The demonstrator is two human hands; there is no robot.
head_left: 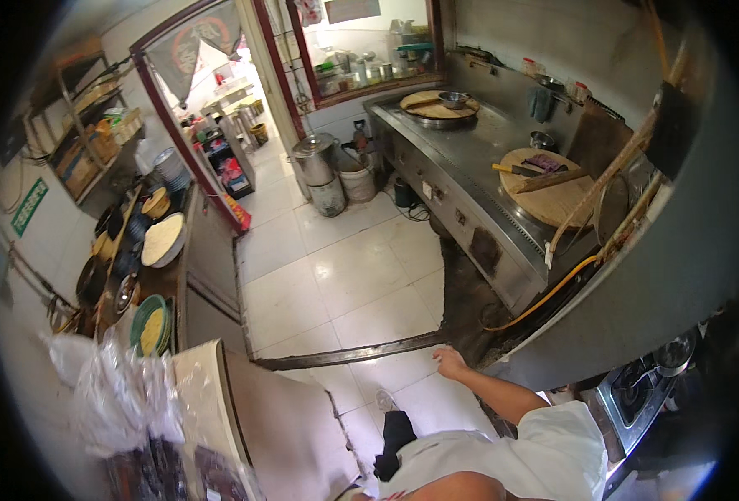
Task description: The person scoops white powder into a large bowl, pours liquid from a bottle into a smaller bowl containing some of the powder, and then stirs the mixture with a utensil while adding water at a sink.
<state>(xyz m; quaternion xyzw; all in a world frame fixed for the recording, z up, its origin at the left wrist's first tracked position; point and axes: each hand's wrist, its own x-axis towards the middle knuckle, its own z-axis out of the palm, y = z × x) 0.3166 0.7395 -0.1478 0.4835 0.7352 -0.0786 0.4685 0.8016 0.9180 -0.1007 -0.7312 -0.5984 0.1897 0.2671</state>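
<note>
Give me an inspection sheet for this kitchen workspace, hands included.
Surface: steel counter carries round wooden boards.
Things at hand: tiled floor nearest the right hand; nothing seen held.
Clutter: plastic bags bunched lower left, near a green basin.
Hands: right fingers loosely curled, nothing seen in grip; left hand not in view.
Cables: yellow hose or cable beside the steel counter.
Surroundings: lidded metal pot near the doorway.

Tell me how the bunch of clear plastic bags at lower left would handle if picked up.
The plastic bags would probably be floppy, since they bunch in loose creases. They look light for their bulk, being thin and see-through. Their glossy surface suggests they might slip against one another when gripped.
</note>
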